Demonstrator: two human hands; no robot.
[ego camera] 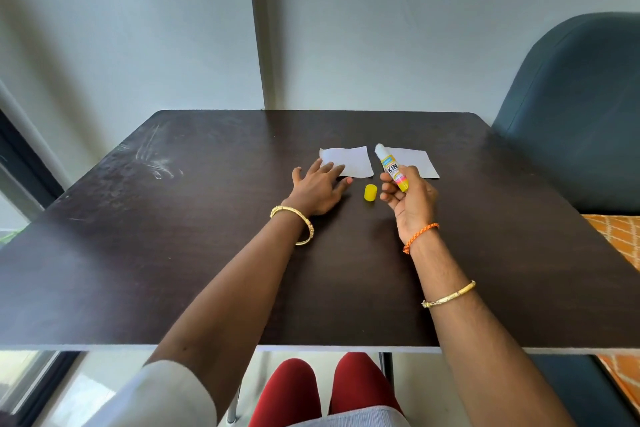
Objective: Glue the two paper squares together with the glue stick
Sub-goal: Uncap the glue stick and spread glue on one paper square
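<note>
Two white paper squares lie side by side on the dark table (173,253): the left square (349,160) and the right square (414,163). My left hand (317,189) rests flat on the table, fingers spread, with its fingertips on the left square's near corner. My right hand (410,199) holds the uncapped glue stick (391,168) tilted, its white tip pointing up and away over the gap between the squares. The yellow cap (370,197) lies on the table between my hands.
A dark blue upholstered chair (575,114) stands at the table's right side, with an orange patterned fabric (620,236) beside it. A wall runs just behind the far table edge. My red-clad knees show under the near edge.
</note>
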